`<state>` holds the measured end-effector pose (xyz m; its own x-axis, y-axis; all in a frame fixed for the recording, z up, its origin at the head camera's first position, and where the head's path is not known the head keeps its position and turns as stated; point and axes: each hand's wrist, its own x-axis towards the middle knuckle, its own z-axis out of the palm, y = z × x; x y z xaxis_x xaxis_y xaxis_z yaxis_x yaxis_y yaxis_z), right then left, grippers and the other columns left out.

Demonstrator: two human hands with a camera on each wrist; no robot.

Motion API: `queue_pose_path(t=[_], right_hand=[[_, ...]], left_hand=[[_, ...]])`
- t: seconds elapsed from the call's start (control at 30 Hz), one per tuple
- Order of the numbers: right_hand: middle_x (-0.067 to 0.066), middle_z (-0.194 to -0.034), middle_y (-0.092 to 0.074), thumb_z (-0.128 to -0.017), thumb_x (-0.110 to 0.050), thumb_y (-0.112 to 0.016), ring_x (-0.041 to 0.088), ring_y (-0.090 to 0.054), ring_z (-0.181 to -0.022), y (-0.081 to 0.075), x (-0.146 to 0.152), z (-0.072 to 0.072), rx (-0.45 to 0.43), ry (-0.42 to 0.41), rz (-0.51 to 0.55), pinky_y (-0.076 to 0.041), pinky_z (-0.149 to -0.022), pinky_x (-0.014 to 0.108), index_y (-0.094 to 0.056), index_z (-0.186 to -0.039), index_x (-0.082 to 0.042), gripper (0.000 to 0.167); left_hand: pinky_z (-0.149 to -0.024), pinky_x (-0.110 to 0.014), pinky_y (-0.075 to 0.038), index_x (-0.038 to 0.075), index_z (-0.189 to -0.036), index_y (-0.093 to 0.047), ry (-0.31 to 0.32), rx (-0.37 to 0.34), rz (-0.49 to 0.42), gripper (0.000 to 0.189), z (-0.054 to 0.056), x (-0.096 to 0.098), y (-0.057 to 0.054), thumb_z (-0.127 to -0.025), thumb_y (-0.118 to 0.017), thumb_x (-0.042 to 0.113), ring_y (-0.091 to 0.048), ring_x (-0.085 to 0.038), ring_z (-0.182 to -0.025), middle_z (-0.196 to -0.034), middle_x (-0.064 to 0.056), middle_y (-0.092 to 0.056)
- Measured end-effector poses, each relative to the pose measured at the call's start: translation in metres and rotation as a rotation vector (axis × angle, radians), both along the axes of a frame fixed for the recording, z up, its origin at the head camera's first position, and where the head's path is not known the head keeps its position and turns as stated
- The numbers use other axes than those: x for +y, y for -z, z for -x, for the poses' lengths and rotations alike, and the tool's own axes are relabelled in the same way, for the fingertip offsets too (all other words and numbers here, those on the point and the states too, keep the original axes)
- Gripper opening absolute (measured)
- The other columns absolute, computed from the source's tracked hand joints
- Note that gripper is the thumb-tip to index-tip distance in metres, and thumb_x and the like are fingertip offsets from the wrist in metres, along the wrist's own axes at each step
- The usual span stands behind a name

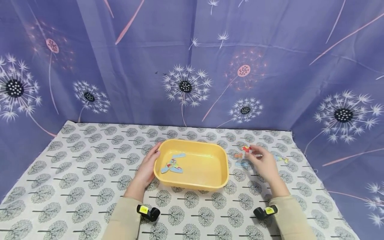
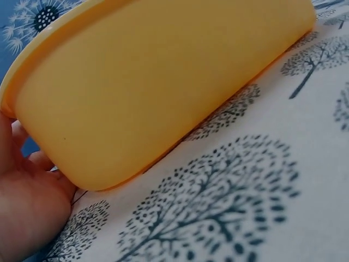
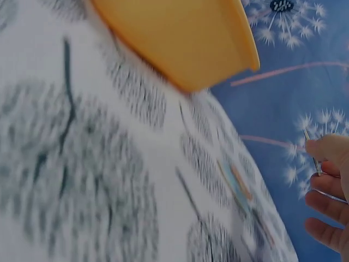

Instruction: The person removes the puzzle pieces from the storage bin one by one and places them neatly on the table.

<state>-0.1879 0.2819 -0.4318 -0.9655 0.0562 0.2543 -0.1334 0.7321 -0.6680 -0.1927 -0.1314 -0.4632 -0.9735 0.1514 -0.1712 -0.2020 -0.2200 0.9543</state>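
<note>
A yellow plastic tub [image 1: 192, 185] stands on the patterned cloth. My left hand [image 1: 147, 168] holds its left end, with thumb and fingers at the rim and outer wall; the left wrist view shows the fingers [image 2: 41, 159] partly hidden behind the tub. Several flat, light-blue and multicoloured pieces, like puzzle pieces [image 1: 172, 166], lie in the tub's left half. To the right of the tub, my right hand [image 1: 265, 165] pinches a thin red-and-yellow puzzle piece [image 1: 246, 149] between thumb and fingers, raised above the cloth. In the right wrist view that piece [image 3: 312, 153] appears edge-on.
Beside the right hand lie an orange piece [image 1: 238, 155], a light-blue piece [image 1: 241, 164] and blue-and-yellow pieces [image 1: 282, 159]. The white cloth [image 1: 75, 200] has grey tree prints. A purple dandelion curtain [image 1: 135, 83] hangs behind it.
</note>
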Motion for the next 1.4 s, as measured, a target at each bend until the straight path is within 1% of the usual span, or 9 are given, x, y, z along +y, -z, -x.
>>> queue_pose_path(t=[0.2,0.4,0.57,0.8,0.93,1.2,1.4], right_hand=[[0.022,-0.118,-0.062,-0.090,-0.025,-0.065,0.035,-0.060,-0.102,0.005,0.018,-0.007,-0.021,-0.014,-0.082,-0.054,-0.084,0.050,-0.056,-0.125,0.002,0.045],[0.023,-0.119,-0.061,-0.090,-0.023,-0.065,0.037,-0.061,-0.101,0.009,0.029,-0.014,-0.052,-0.031,-0.119,-0.055,-0.083,0.051,-0.055,-0.125,0.002,0.044],[0.026,-0.119,-0.061,-0.090,-0.022,-0.065,0.040,-0.063,-0.099,0.013,0.034,-0.016,-0.078,-0.043,-0.158,-0.053,-0.084,0.053,-0.054,-0.126,0.002,0.045],[0.024,-0.115,-0.063,-0.090,-0.024,-0.064,0.038,-0.063,-0.099,0.016,0.035,-0.021,-0.137,-0.037,-0.202,-0.053,-0.084,0.052,-0.052,-0.129,0.000,0.047],[0.023,-0.119,-0.062,-0.091,-0.026,-0.063,0.037,-0.062,-0.101,0.018,0.034,-0.022,-0.158,-0.041,-0.214,-0.052,-0.086,0.053,-0.052,-0.129,0.000,0.047],[0.020,-0.111,-0.066,-0.089,-0.023,-0.064,0.035,-0.065,-0.096,0.021,0.033,-0.018,-0.131,-0.035,-0.256,-0.053,-0.085,0.052,-0.055,-0.127,-0.001,0.045],[0.021,-0.109,-0.066,-0.089,-0.022,-0.064,0.035,-0.065,-0.095,0.020,0.031,-0.018,-0.136,-0.038,-0.281,-0.053,-0.084,0.053,-0.056,-0.126,0.000,0.043]], left_hand=[[-0.107,-0.032,-0.042,0.023,-0.150,-0.028,-0.062,0.011,0.018,0.049,-0.003,0.002,-0.001,-0.102,-0.037,0.024,-0.039,-0.028,-0.135,-0.157,-0.003,-0.023],[-0.106,-0.030,-0.043,0.020,-0.149,-0.029,-0.092,0.013,-0.001,0.048,-0.005,0.004,-0.002,-0.102,-0.037,0.022,-0.041,-0.027,-0.134,-0.155,-0.005,-0.027],[-0.105,-0.031,-0.044,0.020,-0.149,-0.030,-0.099,0.010,0.000,0.048,-0.006,0.004,-0.001,-0.102,-0.037,0.022,-0.042,-0.028,-0.133,-0.154,-0.007,-0.028],[-0.102,-0.032,-0.047,0.021,-0.148,-0.030,-0.094,0.018,0.025,0.047,-0.006,0.003,0.000,-0.102,-0.037,0.022,-0.044,-0.029,-0.131,-0.153,-0.007,-0.030],[-0.101,-0.031,-0.047,0.022,-0.148,-0.031,-0.093,0.022,0.033,0.047,-0.005,0.003,0.000,-0.102,-0.037,0.023,-0.044,-0.028,-0.131,-0.153,-0.006,-0.030],[-0.103,-0.032,-0.046,0.022,-0.148,-0.030,-0.088,0.018,0.044,0.047,-0.005,0.002,-0.001,-0.102,-0.037,0.024,-0.044,-0.028,-0.132,-0.154,-0.006,-0.029],[-0.105,-0.033,-0.044,0.024,-0.149,-0.028,-0.084,0.012,0.046,0.048,-0.006,0.002,-0.002,-0.102,-0.038,0.025,-0.043,-0.028,-0.133,-0.156,-0.004,-0.025]])
